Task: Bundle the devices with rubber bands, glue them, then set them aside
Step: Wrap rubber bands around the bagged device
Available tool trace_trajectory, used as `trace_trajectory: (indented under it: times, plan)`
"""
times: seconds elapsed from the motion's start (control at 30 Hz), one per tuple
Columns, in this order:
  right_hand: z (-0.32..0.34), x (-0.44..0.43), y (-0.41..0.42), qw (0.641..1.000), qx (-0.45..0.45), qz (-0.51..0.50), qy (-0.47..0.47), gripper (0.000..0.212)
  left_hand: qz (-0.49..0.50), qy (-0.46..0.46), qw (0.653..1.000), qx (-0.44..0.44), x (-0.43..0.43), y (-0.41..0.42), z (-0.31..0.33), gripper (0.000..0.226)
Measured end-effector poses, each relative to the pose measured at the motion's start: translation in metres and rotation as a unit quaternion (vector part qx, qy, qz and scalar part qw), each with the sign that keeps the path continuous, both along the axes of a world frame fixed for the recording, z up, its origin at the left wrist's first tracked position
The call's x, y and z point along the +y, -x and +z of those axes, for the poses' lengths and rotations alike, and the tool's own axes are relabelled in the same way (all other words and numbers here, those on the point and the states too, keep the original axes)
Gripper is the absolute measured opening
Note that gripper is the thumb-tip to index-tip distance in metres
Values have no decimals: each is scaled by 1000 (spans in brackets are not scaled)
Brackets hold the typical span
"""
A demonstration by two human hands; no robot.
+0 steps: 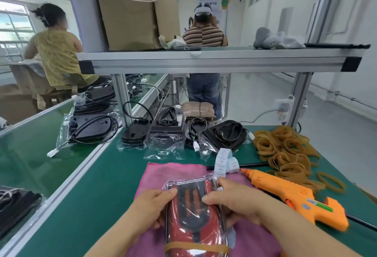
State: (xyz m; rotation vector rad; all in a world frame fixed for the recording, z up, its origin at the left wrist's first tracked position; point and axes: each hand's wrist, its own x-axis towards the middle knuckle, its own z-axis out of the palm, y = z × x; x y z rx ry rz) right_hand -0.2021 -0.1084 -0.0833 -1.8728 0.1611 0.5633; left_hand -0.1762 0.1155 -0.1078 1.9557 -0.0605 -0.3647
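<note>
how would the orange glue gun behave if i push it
The orange glue gun lies on its side on the green mat, so it would probably slide, not roll. Its plastic body looks rigid. The black cord at its handle may drag.

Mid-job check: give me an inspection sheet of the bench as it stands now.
Surface: green mat, pink cloth under the work.
Job's things: bagged device with one rubber band round its near end; orange glue gun lying at right; loose band pile beyond it.
Clutter: label strip; more bagged units along the far edge.
Grippers: left hand and right hand both grip the bagged device.
Cables: wires with white connectors on far units; power strip by the right post.
Surroundings: shelf carrying cardboard box; two people beyond, backs turned.
</note>
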Motion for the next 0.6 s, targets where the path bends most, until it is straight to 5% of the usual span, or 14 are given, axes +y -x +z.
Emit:
trace_trajectory:
  times: [0.33,0.43,0.6]
  plan:
    - [22,-15,-11,982,-7,81,172,46,23,-23,999,-16,-3,-9,-8,41]
    - [32,-31,-25,946,-85,72,306,56,24,-28,998,-48,2,-10,-5,24]
    - [33,-87,-68,864,-235,-107,433,36,72,-50,990,-112,3,-4,0,16]
